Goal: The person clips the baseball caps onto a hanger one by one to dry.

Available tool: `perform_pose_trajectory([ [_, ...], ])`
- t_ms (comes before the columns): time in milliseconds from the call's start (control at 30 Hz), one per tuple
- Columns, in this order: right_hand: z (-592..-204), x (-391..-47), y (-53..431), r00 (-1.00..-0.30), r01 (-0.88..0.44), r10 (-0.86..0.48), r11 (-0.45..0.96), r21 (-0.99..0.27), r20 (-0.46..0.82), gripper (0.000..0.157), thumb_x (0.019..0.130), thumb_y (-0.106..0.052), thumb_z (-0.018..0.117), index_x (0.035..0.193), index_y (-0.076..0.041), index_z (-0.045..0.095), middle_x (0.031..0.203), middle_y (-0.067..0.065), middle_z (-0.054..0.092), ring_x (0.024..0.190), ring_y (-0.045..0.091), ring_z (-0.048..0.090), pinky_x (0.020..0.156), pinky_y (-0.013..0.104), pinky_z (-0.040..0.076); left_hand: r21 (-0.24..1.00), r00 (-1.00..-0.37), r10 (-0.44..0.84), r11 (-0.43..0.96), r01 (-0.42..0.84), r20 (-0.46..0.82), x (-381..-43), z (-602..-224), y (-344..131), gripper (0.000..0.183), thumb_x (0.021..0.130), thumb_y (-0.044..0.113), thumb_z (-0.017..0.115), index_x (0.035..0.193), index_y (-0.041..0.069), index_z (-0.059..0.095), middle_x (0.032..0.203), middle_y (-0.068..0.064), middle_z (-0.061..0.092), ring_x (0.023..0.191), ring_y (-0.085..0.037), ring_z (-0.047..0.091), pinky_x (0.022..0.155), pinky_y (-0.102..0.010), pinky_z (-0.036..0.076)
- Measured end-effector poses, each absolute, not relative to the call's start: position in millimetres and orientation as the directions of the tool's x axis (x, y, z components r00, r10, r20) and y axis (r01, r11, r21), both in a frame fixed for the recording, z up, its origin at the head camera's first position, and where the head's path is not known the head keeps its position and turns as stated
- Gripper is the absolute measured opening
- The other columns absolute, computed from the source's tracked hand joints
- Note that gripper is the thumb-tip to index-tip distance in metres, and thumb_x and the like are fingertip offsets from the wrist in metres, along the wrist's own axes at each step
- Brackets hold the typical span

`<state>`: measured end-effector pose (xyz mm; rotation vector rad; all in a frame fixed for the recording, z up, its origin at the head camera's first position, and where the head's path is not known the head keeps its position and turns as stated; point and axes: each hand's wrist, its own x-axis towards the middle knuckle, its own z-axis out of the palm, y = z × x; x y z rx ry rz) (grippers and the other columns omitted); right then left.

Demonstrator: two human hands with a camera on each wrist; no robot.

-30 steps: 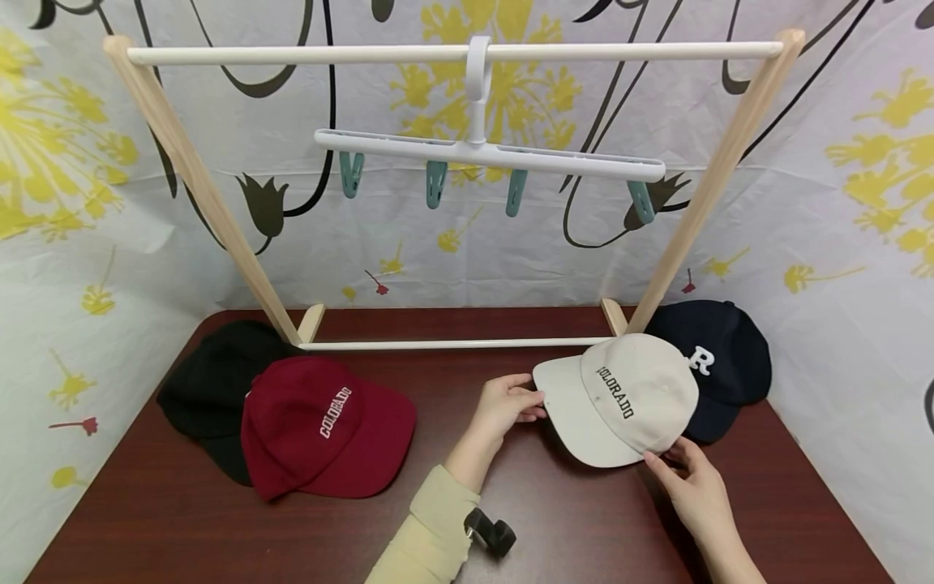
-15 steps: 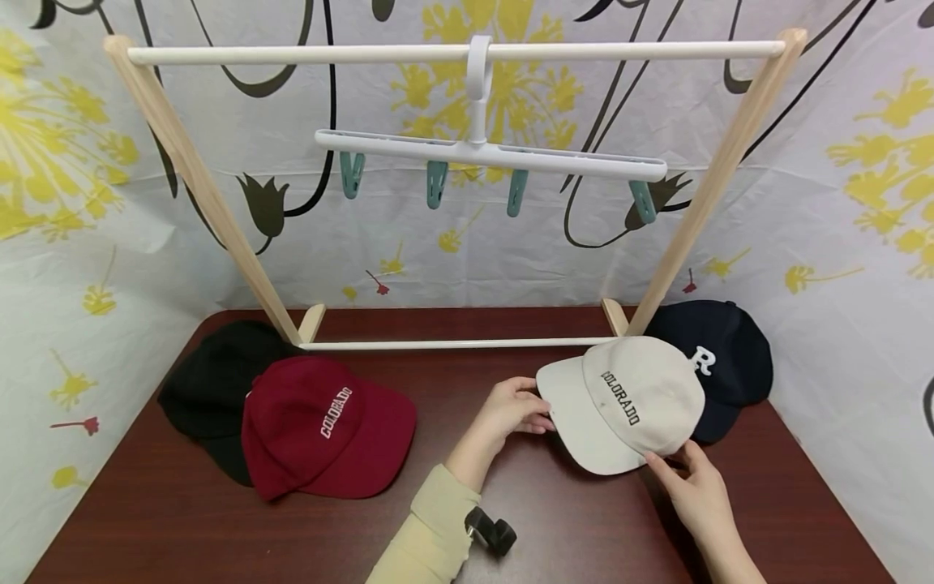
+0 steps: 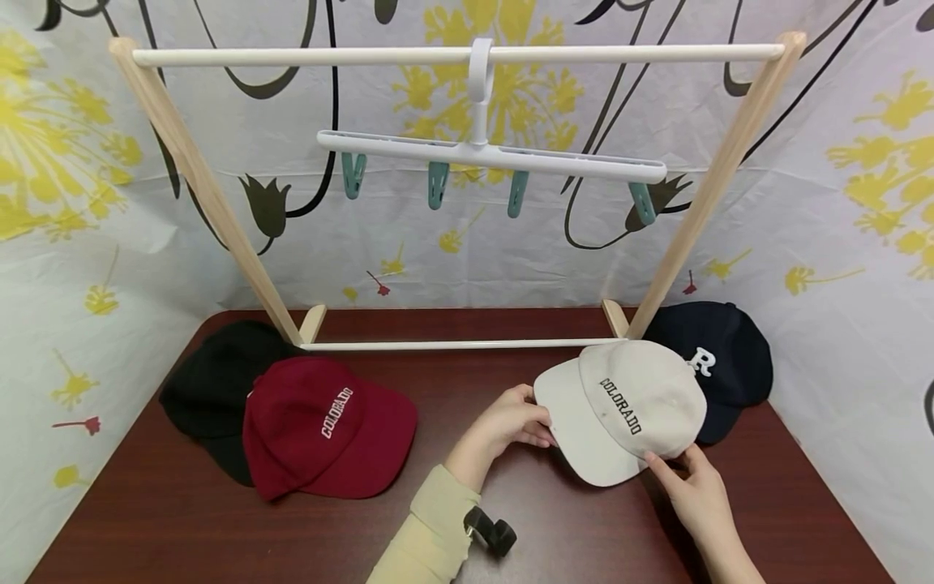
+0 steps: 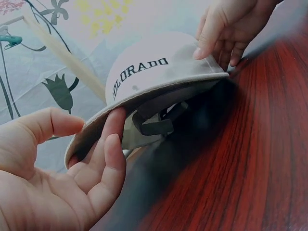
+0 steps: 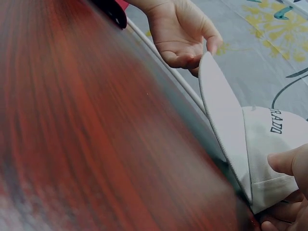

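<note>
A cream baseball cap (image 3: 645, 397) with dark COLORADO lettering is held between both hands at the right of the table. My left hand (image 3: 511, 422) pinches the edge of its brim, the thumb on top and the fingers underneath, as the left wrist view (image 4: 72, 168) shows. My right hand (image 3: 693, 491) grips the lower edge of the crown near the brim's corner, thumb outside; its other fingers are partly hidden. In the left wrist view the brim is raised off the table and the strap shows inside. Behind the cream cap lies a navy cap (image 3: 737, 357) with a white R, partly covered.
A maroon cap (image 3: 314, 430) overlaps a black cap (image 3: 219, 373) at the left of the table (image 3: 467, 478). Behind stands a wooden rack with a white top rail (image 3: 292, 56). From it hangs a white hanger (image 3: 409, 148) with several green clips (image 3: 437, 185).
The cream cap's brim has tilted slightly down toward the near side, and its crown has shifted slightly right. My left hand has moved a little nearer with the brim; my right hand has stayed nearly still.
</note>
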<state>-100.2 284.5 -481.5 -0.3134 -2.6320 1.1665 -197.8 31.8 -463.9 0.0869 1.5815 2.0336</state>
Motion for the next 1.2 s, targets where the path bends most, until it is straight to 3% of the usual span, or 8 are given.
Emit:
perform_pose_trajectory([
  [533, -478.6, -102.5, 281.9, -0.944, 0.115, 0.313, 0.607, -0.786, 0.104, 0.038, 0.091, -0.029, 0.068, 0.114, -0.001, 0.057, 0.102, 0.017, 0.065, 0.075, -0.005, 0.053, 0.058, 0.019, 0.045, 0.913, -0.819, 0.524, -0.172, -0.369, -0.233, -194.3, -458.2, 27.3, 0.035, 0.073, -0.011, 0.052, 0.104, 0.004, 0.046, 0.069, -0.013, 0.062, 0.055, -0.020, 0.062, 0.058, -0.033, 0.054],
  [733, -474.6, -103.4, 278.5, -0.945, 0.109, 0.315, 0.550, -0.828, 0.085, 0.045, 0.093, -0.029, 0.065, 0.125, -0.002, 0.049, 0.111, 0.016, 0.061, 0.083, -0.013, 0.051, 0.062, 0.014, 0.045, 0.908, -0.815, 0.536, -0.195, -0.371, -0.218, -195.6, -457.2, 26.0, 0.038, 0.075, -0.013, 0.052, 0.108, 0.004, 0.046, 0.069, -0.013, 0.063, 0.056, -0.020, 0.063, 0.059, -0.034, 0.055],
  [900, -471.1, -103.5, 276.4, -0.955, 0.128, 0.294, 0.500, -0.856, 0.028, 0.063, 0.096, -0.032, 0.060, 0.141, 0.003, 0.035, 0.130, 0.021, 0.050, 0.087, -0.019, 0.045, 0.068, 0.008, 0.042, 0.902, -0.814, 0.536, -0.204, -0.381, -0.222, -195.4, -455.5, 25.4, 0.038, 0.075, -0.014, 0.051, 0.108, 0.004, 0.046, 0.069, -0.013, 0.063, 0.058, -0.021, 0.064, 0.062, -0.037, 0.055],
  [1100, -468.7, -103.2, 272.0, -0.954, 0.165, 0.298, 0.448, -0.879, -0.027, 0.063, 0.097, -0.032, 0.057, 0.142, 0.005, 0.033, 0.132, 0.026, 0.048, 0.085, -0.018, 0.046, 0.067, 0.008, 0.041, 0.894, -0.804, 0.554, -0.220, -0.391, -0.216, -194.4, -454.2, 24.0, 0.039, 0.075, -0.013, 0.052, 0.110, 0.004, 0.046, 0.069, -0.013, 0.063, 0.058, -0.022, 0.063, 0.064, -0.038, 0.056],
  [1200, -467.5, -103.3, 267.6, -0.958, 0.157, 0.283, 0.356, -0.921, -0.054, 0.066, 0.098, -0.028, 0.057, 0.144, 0.008, 0.028, 0.135, 0.030, 0.044, 0.086, -0.017, 0.048, 0.070, 0.008, 0.044, 0.893, -0.796, 0.568, -0.221, -0.392, -0.209, -193.9, -453.4, 22.5, 0.039, 0.076, -0.013, 0.052, 0.110, 0.003, 0.046, 0.069, -0.012, 0.063, 0.059, -0.022, 0.064, 0.064, -0.037, 0.055],
])
